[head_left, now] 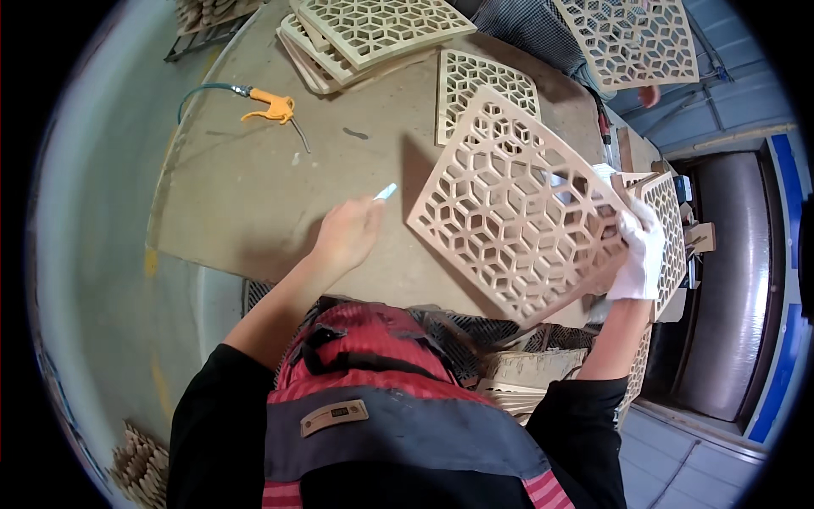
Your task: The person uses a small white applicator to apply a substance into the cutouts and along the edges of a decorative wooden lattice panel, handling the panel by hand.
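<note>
My left hand [346, 231] is over the worktable, its fingers closed on a small pale blue strip [385, 192]. My right hand [640, 246], in a white glove, grips the right edge of a wooden lattice panel [517, 220], which is tilted and cut in a cube-like pattern of openings. The panel's left corner reaches close to my left hand without touching it. Behind it, a similar panel [462, 93] lies on the tan worktable [220, 220], partly covered by the one in my grip.
An orange air gun [271, 108] with a hose lies at the back left. Stacked lattice panels [381, 25] are at the top. A co-worker's hand [649, 95] shows below another panel [627, 38]. More panels [666, 229] stand at the right, and pliers-like tools [604, 127] lie nearby.
</note>
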{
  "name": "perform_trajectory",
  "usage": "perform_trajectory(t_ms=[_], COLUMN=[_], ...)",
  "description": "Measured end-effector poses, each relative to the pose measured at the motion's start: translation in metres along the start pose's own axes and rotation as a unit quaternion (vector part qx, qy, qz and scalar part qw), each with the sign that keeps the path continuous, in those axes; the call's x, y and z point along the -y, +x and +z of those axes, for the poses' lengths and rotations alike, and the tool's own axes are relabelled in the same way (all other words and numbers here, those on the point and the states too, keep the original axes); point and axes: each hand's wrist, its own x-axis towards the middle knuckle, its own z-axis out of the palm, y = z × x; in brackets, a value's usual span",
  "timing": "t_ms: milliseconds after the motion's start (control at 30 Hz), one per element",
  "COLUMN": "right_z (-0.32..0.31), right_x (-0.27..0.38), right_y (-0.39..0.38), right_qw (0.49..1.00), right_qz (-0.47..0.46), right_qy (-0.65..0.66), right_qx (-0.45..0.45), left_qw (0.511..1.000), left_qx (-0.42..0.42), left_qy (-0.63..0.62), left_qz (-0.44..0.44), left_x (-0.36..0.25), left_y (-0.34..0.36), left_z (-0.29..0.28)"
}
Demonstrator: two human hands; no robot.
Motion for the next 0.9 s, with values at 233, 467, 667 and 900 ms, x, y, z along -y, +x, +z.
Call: perform_trajectory(t_ms=[233, 467, 667, 900], right_z=[-0.013, -0.007, -0.004, 0.014], right_x=[-0.043, -0.076, -0.077, -0.006], right_y=[-0.035, -0.053, -0.06, -0.073], right_qw=[0.966, 0.926, 0.92, 0.963], right_qz=[0.054, 0.039, 0.05, 0.065], right_qy=[0.246, 0.363, 0.379, 0.254], right_qx=[-0.064, -0.091, -0.085, -0.056], left_qw=[0.98, 0.962, 0.968, 0.962], left_qx=[-0.1, -0.087, -0.087, -0.081], left_qy=[-0.167, -0.259, -0.234, -0.259], left_qz=[0.035, 0.023, 0.028, -0.012], left_x=[0.009, -0.015, -0.016, 0.024], left_y=[-0.01, -0.027, -0.036, -0.023], left_z=[-0.013, -0.042, -0.053, -0.039])
